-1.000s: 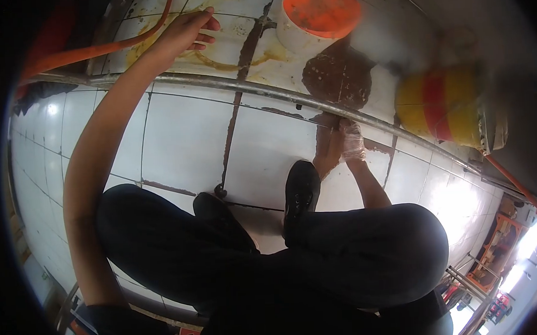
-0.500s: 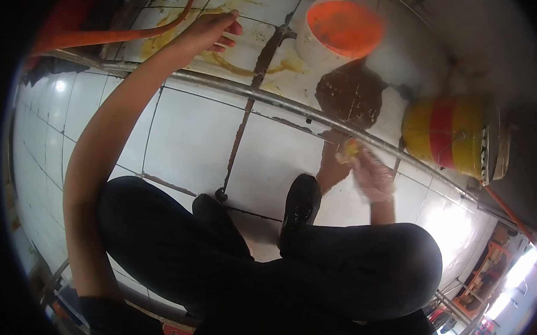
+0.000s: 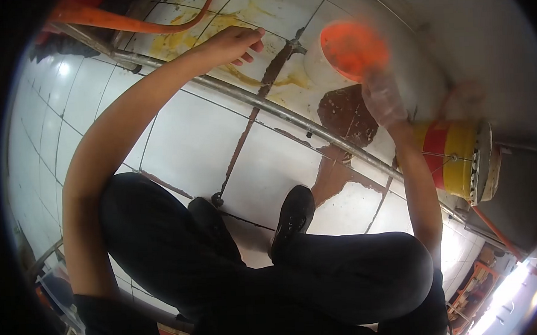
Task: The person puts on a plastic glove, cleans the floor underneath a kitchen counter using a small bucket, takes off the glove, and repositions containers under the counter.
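Note:
My left hand is bare and hangs beyond the metal rail, above floor tiles smeared with yellow. Its fingers are loosely bent and apart, with nothing in them. Over at the near rim of a white bucket with a bright orange inside, my right hand wears a clear plastic glove. Motion blurs its fingers, and whether anything is in them does not show. The yellow stain spreads over the white tiles between my left hand and the bucket.
A metal rail crosses in front of my feet. To the right lies a yellow and red drum. Brown patches show where tile is broken. An orange hose curves in at upper left. My black shoes stand on the tiles.
My right hand has moved up and away from me, from near the rail to the bucket's rim. The yellowish piece seen in it before is now out of sight. The view has shifted slightly.

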Available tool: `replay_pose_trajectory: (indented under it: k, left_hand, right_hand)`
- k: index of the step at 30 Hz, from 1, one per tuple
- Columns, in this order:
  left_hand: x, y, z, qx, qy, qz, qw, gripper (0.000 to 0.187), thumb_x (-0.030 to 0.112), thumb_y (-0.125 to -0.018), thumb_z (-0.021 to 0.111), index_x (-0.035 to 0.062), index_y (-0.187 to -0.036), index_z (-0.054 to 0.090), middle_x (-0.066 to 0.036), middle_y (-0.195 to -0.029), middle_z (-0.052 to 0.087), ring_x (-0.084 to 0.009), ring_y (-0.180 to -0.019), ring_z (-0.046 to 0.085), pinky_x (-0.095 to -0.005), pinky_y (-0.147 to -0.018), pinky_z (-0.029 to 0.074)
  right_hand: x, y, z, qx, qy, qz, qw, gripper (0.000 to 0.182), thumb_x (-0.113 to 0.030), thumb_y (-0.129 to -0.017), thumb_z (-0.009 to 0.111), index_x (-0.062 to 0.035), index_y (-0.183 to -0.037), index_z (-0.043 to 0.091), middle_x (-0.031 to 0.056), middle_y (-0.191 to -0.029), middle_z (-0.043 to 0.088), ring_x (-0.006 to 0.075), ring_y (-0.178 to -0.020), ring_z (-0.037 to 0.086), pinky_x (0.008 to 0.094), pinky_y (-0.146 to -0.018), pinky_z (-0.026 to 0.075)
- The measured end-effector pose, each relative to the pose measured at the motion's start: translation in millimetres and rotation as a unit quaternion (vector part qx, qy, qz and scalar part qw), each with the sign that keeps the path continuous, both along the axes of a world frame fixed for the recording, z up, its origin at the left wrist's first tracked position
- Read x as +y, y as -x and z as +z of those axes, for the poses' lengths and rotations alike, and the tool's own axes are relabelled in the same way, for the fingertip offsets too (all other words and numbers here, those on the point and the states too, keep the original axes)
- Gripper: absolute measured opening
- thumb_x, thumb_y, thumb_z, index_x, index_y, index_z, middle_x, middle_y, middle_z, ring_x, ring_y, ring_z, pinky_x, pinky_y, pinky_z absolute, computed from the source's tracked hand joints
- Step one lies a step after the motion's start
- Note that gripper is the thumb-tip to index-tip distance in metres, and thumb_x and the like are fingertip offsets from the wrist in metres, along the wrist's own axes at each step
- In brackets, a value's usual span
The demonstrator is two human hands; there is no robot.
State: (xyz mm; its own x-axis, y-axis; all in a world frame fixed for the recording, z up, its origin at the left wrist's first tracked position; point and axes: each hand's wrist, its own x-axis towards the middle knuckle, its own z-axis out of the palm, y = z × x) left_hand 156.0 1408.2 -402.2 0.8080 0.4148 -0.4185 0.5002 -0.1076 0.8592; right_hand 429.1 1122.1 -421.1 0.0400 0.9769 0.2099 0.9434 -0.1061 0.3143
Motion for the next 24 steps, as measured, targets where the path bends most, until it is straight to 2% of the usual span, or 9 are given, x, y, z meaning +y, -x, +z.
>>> replay_pose_trajectory:
  k: [2,5,11,14,17,19,21,23,24]
  left_hand:
    - [2,0,-3,0.002,0.001,0.003,1.000,0.050,0.055,-0.098,0.043,0.0091,-0.101,0.061,-0.002,-0.105,0.061,-0.0141,-0.090,0.062,-0.0298,-0.080,0.048]
    - [6,-4,-7,-0.001,0.006,0.009,1.000,0.049,0.055,-0.098,0.043,0.0097,-0.101,0.061,-0.002,-0.104,0.061,-0.0138,-0.090,0.062,-0.0296,-0.079,0.047]
    - [-2,-7,1,-0.014,-0.001,-0.009,1.000,0.049,0.055,-0.097,0.044,0.0092,-0.101,0.062,-0.001,-0.104,0.061,-0.0132,-0.090,0.062,-0.0293,-0.079,0.047]
    - [-2,-3,5,-0.017,-0.011,-0.006,1.000,0.049,0.055,-0.097,0.045,0.0090,-0.103,0.062,-0.001,-0.105,0.062,-0.0130,-0.091,0.063,-0.0294,-0.079,0.048]
    - [6,3,7,-0.020,-0.014,0.022,0.999,0.048,0.053,-0.098,0.045,0.0089,-0.104,0.062,-0.002,-0.106,0.062,-0.0131,-0.093,0.063,-0.0297,-0.081,0.048]
    - [10,8,10,-0.015,-0.016,0.048,0.999,0.047,0.052,-0.098,0.045,0.0087,-0.105,0.063,-0.002,-0.107,0.063,-0.0133,-0.093,0.063,-0.0299,-0.082,0.048]
    - [20,12,6,-0.023,-0.012,0.058,0.998,0.047,0.051,-0.098,0.045,0.0088,-0.105,0.063,-0.002,-0.107,0.063,-0.0136,-0.094,0.063,-0.0299,-0.083,0.048]
    - [28,12,3,-0.021,-0.011,0.064,0.998,0.047,0.051,-0.098,0.045,0.0088,-0.106,0.063,-0.002,-0.108,0.063,-0.0138,-0.094,0.063,-0.0298,-0.084,0.048]
    - [32,18,1,-0.016,-0.009,0.073,0.997,0.047,0.051,-0.098,0.045,0.0089,-0.106,0.063,-0.002,-0.108,0.063,-0.0139,-0.094,0.063,-0.0297,-0.084,0.048]
  right_hand:
    - [-17,9,8,-0.016,0.046,-0.021,0.999,0.029,-0.012,-0.089,0.055,-0.0031,-0.117,0.059,0.0191,-0.115,0.059,0.0373,-0.103,0.057,0.0405,-0.095,0.046]
    - [-35,15,11,0.088,-0.007,-0.001,0.996,0.026,-0.005,-0.089,0.055,-0.0024,-0.115,0.060,0.0180,-0.115,0.060,0.0353,-0.103,0.057,0.0375,-0.092,0.048]
    - [-62,17,9,0.403,-0.018,-0.123,0.907,0.029,-0.005,-0.091,0.054,-0.0008,-0.119,0.060,0.0184,-0.116,0.063,0.0269,-0.103,0.062,0.0361,-0.091,0.049]
    - [-89,9,21,0.259,-0.060,-0.158,0.951,0.027,-0.007,-0.094,0.052,0.0003,-0.117,0.062,0.0149,-0.118,0.065,0.0227,-0.107,0.063,0.0309,-0.093,0.048]
    - [-115,34,53,0.384,-0.175,-0.163,0.892,0.027,-0.008,-0.095,0.049,-0.0020,-0.116,0.065,0.0140,-0.119,0.066,0.0201,-0.112,0.061,0.0296,-0.094,0.047]
    - [-122,77,70,0.426,-0.205,-0.323,0.820,0.027,-0.007,-0.095,0.048,-0.0023,-0.116,0.064,0.0146,-0.117,0.066,0.0222,-0.110,0.062,0.0307,-0.094,0.047]
    - [-155,99,50,0.533,-0.248,-0.291,0.754,0.027,-0.007,-0.095,0.048,-0.0020,-0.116,0.064,0.0149,-0.114,0.066,0.0239,-0.107,0.062,0.0326,-0.093,0.048]
    - [-200,135,-17,0.539,-0.196,-0.156,0.804,0.026,-0.009,-0.096,0.048,-0.0008,-0.116,0.062,0.0138,-0.112,0.065,0.0246,-0.103,0.062,0.0346,-0.091,0.050]
    - [-205,160,-42,0.454,-0.108,-0.127,0.875,0.026,-0.011,-0.096,0.049,-0.0001,-0.116,0.062,0.0129,-0.111,0.065,0.0246,-0.100,0.062,0.0351,-0.090,0.050]
